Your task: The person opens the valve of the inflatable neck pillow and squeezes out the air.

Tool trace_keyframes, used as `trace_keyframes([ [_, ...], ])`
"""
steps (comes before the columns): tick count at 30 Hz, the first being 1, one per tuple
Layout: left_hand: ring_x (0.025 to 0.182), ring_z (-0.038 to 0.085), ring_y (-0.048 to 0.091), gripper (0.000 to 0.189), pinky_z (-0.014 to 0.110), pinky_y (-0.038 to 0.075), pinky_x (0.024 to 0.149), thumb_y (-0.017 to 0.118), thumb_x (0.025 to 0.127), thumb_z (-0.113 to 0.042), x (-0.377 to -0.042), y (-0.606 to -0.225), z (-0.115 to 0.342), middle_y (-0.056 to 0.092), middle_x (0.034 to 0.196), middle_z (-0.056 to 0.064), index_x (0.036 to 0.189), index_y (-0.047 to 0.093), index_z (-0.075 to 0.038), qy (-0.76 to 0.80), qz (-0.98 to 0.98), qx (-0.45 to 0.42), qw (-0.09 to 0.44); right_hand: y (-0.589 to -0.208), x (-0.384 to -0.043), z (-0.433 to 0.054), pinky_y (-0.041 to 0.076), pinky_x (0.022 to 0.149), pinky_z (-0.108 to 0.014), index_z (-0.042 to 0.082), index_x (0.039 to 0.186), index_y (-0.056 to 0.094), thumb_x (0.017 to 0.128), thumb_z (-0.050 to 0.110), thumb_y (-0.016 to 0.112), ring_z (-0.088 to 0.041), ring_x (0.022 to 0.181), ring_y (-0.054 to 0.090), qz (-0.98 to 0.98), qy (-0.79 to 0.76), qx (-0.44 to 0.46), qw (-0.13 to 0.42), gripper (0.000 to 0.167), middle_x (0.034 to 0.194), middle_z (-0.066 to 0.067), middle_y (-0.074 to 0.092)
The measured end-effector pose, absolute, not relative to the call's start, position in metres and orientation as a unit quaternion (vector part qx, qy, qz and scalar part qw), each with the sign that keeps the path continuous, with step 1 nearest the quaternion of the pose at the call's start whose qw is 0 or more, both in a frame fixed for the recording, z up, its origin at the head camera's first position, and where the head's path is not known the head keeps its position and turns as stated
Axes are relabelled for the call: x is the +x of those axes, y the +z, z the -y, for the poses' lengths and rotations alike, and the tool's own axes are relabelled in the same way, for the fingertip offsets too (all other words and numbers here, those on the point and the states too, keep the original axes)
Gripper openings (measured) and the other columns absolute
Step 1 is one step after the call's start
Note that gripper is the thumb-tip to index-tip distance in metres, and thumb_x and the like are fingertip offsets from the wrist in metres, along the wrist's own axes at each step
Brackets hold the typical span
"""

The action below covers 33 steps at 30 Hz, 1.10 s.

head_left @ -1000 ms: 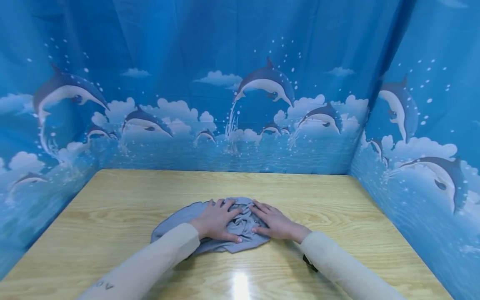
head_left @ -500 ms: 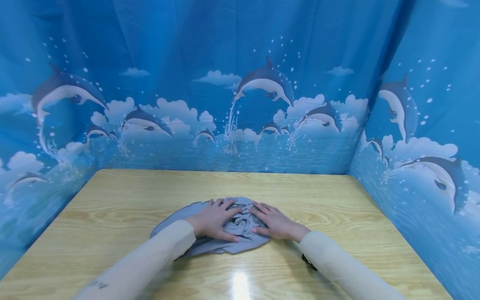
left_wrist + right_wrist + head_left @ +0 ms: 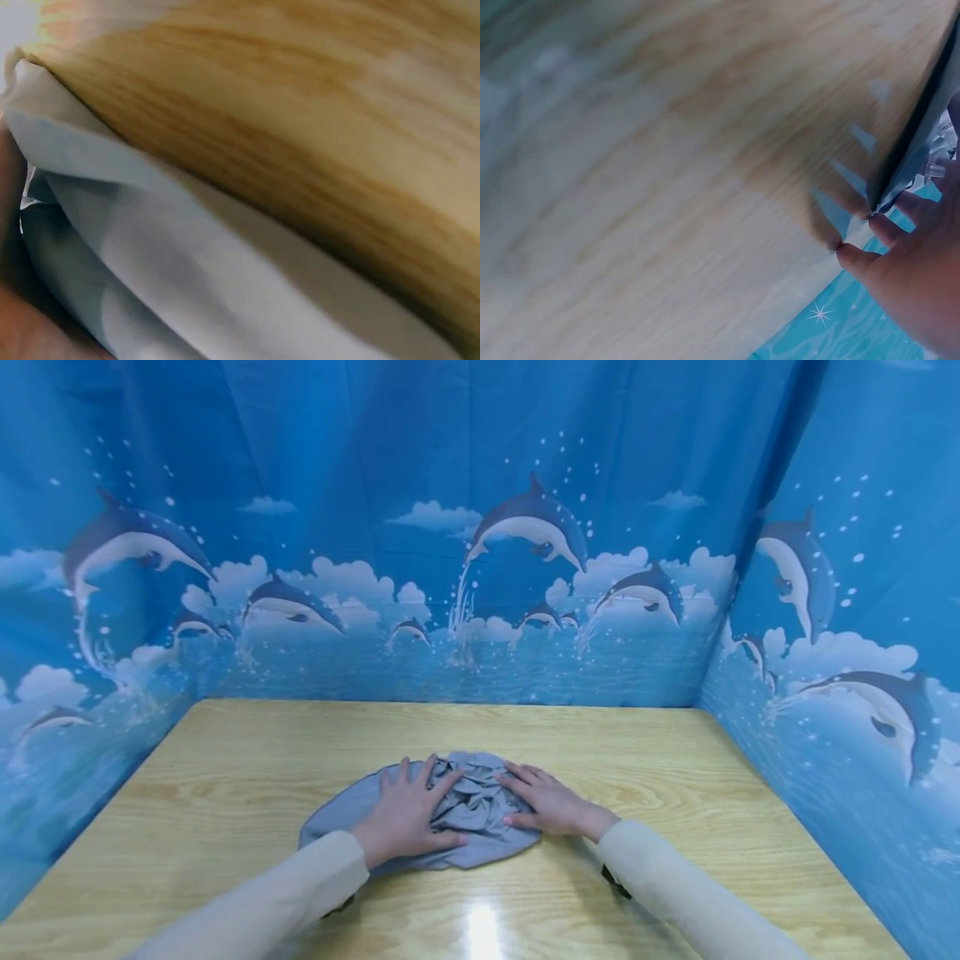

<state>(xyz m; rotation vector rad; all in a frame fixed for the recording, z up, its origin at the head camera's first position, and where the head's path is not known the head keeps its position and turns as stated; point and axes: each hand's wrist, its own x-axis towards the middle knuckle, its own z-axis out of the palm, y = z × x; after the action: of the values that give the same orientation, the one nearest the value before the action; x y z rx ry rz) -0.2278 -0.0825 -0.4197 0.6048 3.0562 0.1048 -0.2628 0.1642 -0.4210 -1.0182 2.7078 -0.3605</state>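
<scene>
A grey cloth (image 3: 477, 810), gathered into crumpled folds at its middle with a smoother rounded part to the left, lies on the table. My left hand (image 3: 405, 817) rests on its left part with fingers spread. On the right edge of the folds, my right hand (image 3: 553, 807) lies with fingers extended over the fabric. Close up in the left wrist view, loose folds of the cloth (image 3: 202, 255) stand beside part of the hand (image 3: 34, 334). The right wrist view has the right hand's fingers (image 3: 859, 261) near the tabletop at the dark edge of the cloth (image 3: 919, 124).
A light wood-grain table (image 3: 660, 760) spreads around the cloth. Blue curtains (image 3: 360, 527) printed with dolphins and clouds stand along the back and both sides. Light sleeves cover both forearms.
My left hand has slid to the left across the cloth, uncovering more of the crumpled middle. My right hand has stayed nearly still.
</scene>
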Motion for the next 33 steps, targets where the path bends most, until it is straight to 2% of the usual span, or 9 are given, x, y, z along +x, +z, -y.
trace_keyframes([
  [5,0.125,0.054,0.030,0.091,0.074,0.024,0.091,0.051,0.066,-0.079,-0.2284,-0.4190,0.0801,0.028,0.146,0.017,0.143,0.028,-0.035,0.041,-0.983,0.179,0.024,-0.4188,-0.2628,-0.1642,0.026,0.106,-0.053,0.009,0.142,0.034,0.088,0.039,0.056,-0.039,0.135,0.024,-0.920,-0.139,-0.354,0.095,0.065,0.150,-0.016,0.021],
  [12,0.125,0.053,0.030,0.089,0.072,0.027,0.091,0.050,0.065,-0.081,-0.2321,-0.4188,0.0748,0.029,0.146,0.015,0.141,0.031,-0.037,0.024,-0.985,0.169,0.038,-0.4186,-0.2606,-0.1621,0.030,0.107,-0.048,0.008,0.138,0.040,0.085,0.038,0.062,-0.034,0.135,0.027,-0.931,-0.152,-0.324,0.073,0.065,0.149,-0.016,0.025],
  [24,0.126,0.052,0.030,0.088,0.072,0.026,0.092,0.050,0.068,-0.079,-0.2299,-0.4161,0.0795,0.028,0.146,0.016,0.141,0.030,-0.036,0.028,-0.983,0.175,0.045,-0.4177,-0.2544,-0.1561,0.031,0.106,-0.048,0.007,0.139,0.038,0.086,0.034,0.061,-0.036,0.133,0.030,-0.931,-0.183,-0.302,0.092,0.063,0.150,-0.016,0.023],
  [33,0.126,0.052,0.030,0.088,0.072,0.026,0.091,0.049,0.068,-0.079,-0.2286,-0.4155,0.0815,0.028,0.146,0.017,0.142,0.030,-0.034,0.032,-0.982,0.183,0.044,-0.4200,-0.2532,-0.1549,0.033,0.105,-0.046,0.008,0.140,0.037,0.087,0.036,0.059,-0.035,0.133,0.032,-0.937,-0.154,-0.304,0.079,0.064,0.149,-0.016,0.025],
])
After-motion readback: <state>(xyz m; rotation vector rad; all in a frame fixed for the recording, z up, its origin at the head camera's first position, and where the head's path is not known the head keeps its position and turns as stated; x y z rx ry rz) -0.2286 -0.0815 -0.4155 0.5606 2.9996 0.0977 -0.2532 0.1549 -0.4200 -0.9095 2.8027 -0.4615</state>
